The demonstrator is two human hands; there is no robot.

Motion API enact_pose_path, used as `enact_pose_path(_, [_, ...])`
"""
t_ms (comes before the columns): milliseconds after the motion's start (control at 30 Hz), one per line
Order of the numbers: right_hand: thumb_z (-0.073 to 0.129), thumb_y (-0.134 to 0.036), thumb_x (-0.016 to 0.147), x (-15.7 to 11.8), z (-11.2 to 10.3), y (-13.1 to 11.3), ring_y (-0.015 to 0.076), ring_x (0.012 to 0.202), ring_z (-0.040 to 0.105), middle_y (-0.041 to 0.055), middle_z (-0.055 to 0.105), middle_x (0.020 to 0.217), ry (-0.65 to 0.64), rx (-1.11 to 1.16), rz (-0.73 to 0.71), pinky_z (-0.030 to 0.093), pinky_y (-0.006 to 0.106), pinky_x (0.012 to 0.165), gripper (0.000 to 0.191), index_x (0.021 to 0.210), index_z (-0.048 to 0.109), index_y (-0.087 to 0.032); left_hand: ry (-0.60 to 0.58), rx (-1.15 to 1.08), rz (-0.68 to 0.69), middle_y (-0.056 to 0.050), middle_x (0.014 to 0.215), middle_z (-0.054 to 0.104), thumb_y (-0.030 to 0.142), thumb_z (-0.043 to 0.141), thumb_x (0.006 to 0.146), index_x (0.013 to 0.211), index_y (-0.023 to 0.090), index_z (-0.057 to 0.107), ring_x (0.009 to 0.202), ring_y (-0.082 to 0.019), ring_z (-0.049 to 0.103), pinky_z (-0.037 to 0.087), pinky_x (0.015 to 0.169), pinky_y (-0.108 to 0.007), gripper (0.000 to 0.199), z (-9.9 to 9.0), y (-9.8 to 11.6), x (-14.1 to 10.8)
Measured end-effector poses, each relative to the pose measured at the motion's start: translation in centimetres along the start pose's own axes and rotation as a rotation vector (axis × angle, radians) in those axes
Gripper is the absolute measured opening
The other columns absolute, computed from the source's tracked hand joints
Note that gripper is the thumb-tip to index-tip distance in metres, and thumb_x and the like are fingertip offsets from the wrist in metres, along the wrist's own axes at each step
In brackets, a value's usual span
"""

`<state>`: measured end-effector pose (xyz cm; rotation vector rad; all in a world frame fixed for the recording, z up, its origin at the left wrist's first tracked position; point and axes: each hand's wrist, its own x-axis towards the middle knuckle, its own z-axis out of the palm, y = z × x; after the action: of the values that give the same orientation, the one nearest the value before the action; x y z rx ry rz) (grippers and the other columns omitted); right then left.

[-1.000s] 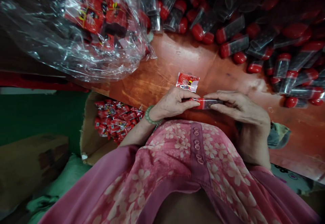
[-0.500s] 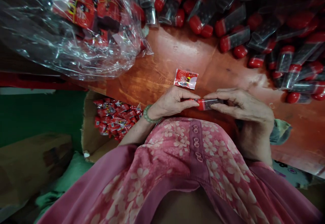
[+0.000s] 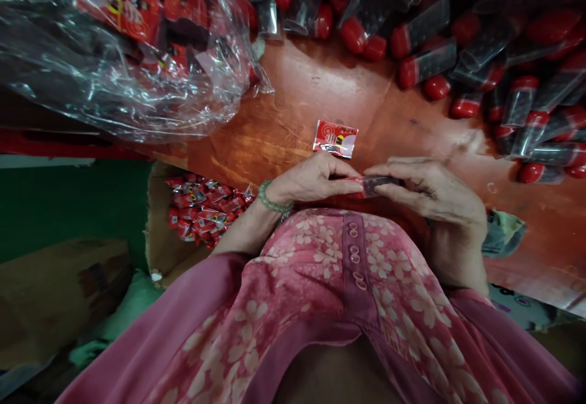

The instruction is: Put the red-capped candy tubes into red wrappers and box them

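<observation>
Between both hands, close to my chest, a clear tube with a red end lies sideways over the table edge. My left hand, with a green bead bracelet at the wrist, pinches the red end between thumb and fingers. The clear end is gripped by the thumb and fingers of my right hand. Just beyond my left hand, a flat red printed packet lies on the brown table.
A clear plastic bag with red packets sits at the upper left. Many red-capped clear tubes are piled along the back and right. Lower left, a cardboard box holds wrapped red packets. Something greenish lies by my right wrist.
My left fingers have moved slightly right along the tube and now cover more of its red end. My right hand has shifted slightly left. The view has moved a little.
</observation>
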<state>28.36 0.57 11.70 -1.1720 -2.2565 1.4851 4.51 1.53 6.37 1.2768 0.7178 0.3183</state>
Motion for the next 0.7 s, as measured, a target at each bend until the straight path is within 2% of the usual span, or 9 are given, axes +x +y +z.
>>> enact_pose_path(133, [0.054, -0.029, 0.099, 0.2, 0.9, 0.5, 0.0204, 0.087, 0.071, 0.0059, 0.078, 0.099, 0.017, 0.014, 0.015, 0.054, 0.032, 0.080, 0.028, 0.117, 0.074, -0.024, -0.053, -0.036, -0.009, -0.005, 0.085, 0.078, 0.049, 0.070, 0.089, 0.089, 0.015, 0.080, 0.073, -0.015, 0.069, 0.055, 0.071, -0.025, 0.036, -0.4, -0.3, 0.1])
enact_pose_path(267, [0.055, -0.032, 0.099, 0.3, 1.0, 1.3, 0.0193, 0.084, 0.071, 0.0062, 0.078, 0.099, 0.056, 0.101, -0.005, 0.054, 0.031, 0.077, 0.030, 0.120, 0.073, -0.020, -0.049, -0.034, -0.039, -0.004, 0.078, 0.073, 0.056, 0.062, 0.092, 0.088, 0.013, 0.078, 0.071, -0.015, 0.066, 0.052, 0.069, -0.026, 0.046, -1.0, 0.5, -0.2])
enact_pose_path(367, [0.056, -0.032, 0.099, 0.4, 1.2, 1.6, 0.0189, 0.086, 0.072, 0.0061, 0.078, 0.101, 0.071, 0.121, -0.022, 0.054, 0.030, 0.078, 0.031, 0.121, 0.073, -0.020, -0.034, 0.066, -0.042, -0.003, 0.079, 0.072, 0.050, 0.064, 0.091, 0.089, 0.013, 0.077, 0.074, -0.014, 0.064, 0.049, 0.071, -0.024, 0.039, -1.1, 1.1, -0.4])
enact_pose_path(533, [0.055, -0.031, 0.100, 0.5, 2.0, 1.0, 0.0221, 0.095, 0.074, 0.0068, 0.078, 0.109, 0.126, 0.025, -0.034, 0.056, 0.035, 0.086, 0.031, 0.124, 0.072, -0.022, 0.071, 0.263, -0.003, -0.001, 0.073, 0.069, 0.041, 0.068, 0.086, 0.088, 0.014, 0.077, 0.067, -0.012, 0.056, 0.042, 0.065, -0.023, 0.029, -0.9, 1.1, -0.2])
enact_pose_path(700, [0.054, -0.025, 0.100, 0.2, 2.6, 0.4, 0.0234, 0.104, 0.073, 0.0088, 0.076, 0.120, 0.123, -0.074, -0.031, 0.056, 0.037, 0.092, 0.030, 0.126, 0.069, -0.021, 0.070, 0.269, -0.046, 0.001, 0.069, 0.067, 0.034, 0.075, 0.080, 0.082, 0.015, 0.077, 0.067, -0.012, 0.058, 0.041, 0.066, -0.023, 0.019, -0.7, 1.4, 0.1])
